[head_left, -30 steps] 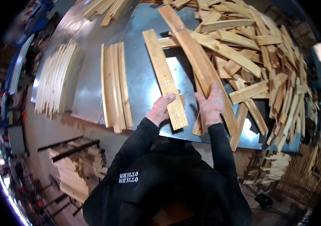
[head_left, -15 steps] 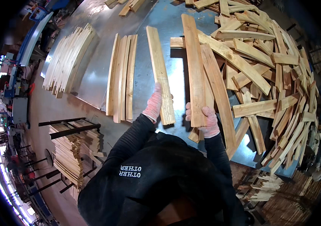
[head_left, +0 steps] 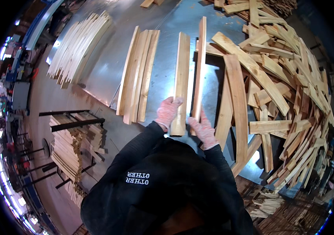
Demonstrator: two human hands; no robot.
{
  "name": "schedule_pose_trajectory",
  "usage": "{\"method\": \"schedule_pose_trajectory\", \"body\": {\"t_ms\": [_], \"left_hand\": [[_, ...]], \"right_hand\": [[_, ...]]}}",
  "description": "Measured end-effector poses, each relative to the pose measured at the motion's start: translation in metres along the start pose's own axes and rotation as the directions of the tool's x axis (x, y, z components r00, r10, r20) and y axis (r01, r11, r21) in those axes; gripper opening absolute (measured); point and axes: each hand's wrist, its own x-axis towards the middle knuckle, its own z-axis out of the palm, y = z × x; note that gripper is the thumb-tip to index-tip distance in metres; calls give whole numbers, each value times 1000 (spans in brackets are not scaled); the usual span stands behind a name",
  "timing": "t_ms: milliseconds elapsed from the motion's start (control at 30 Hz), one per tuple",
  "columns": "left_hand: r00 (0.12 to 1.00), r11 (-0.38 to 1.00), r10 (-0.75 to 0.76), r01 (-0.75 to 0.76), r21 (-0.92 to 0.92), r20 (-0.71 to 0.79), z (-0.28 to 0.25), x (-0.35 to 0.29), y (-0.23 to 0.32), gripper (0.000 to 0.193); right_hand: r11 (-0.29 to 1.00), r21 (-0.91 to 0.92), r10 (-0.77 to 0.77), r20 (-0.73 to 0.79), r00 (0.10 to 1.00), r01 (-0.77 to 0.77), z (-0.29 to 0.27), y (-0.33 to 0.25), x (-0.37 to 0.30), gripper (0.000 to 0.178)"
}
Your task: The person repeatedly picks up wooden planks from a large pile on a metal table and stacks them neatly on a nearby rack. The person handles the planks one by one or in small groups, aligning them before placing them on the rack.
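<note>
My left hand [head_left: 167,111], in a pale pink-and-white glove, is closed on the near part of a light wooden plank [head_left: 181,78], its thumb across the face. My right hand [head_left: 204,130], gloved alike, grips the near end of a second wooden plank [head_left: 200,66], turned so that mostly its narrow edge shows. The two planks run nearly parallel, a small gap between them. Left of my left hand lies a row of several planks [head_left: 138,74] side by side. To the right of my right hand, a long plank [head_left: 236,102] lies at a slant over another.
A large jumbled pile of planks [head_left: 278,70] covers the right of the metal table [head_left: 114,51]. Pale strips [head_left: 81,45] lie in a row at the far left. Below the table's left edge, a dark metal rack [head_left: 76,124] holds stacked boards [head_left: 66,150].
The plank in my right hand has turned from its broad face onto its edge and come left, closer to the other plank. My left hand's thumb now lies across its plank. The view has shifted slightly.
</note>
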Motion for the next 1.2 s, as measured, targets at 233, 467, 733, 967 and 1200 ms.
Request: {"method": "schedule_pose_trajectory", "body": {"t_ms": [233, 467, 733, 967, 1200], "left_hand": [[837, 928, 370, -312, 206, -402, -56, -11, -11, 66], [918, 881, -85, 251, 401, -388, -154, -6, -29, 114], [937, 662, -104, 317, 679, -335, -89, -8, -41, 132], [906, 794, -97, 320, 517, -412, -134, -11, -54, 115], [894, 853, 55, 190, 487, -446, -183, 4, -76, 108]], "right_hand": [[903, 356, 186, 176, 967, -239, 5, 8, 27, 70], [694, 538, 53, 625, 779, -479, -22, -2, 18, 80], [836, 496, 14, 407, 913, -235, 4, 13, 40, 68], [782, 542, 26, 463, 886, -307, 11, 32, 53, 58], [906, -423, -77, -133, 988, 13, 62, 15, 53, 75]]}}
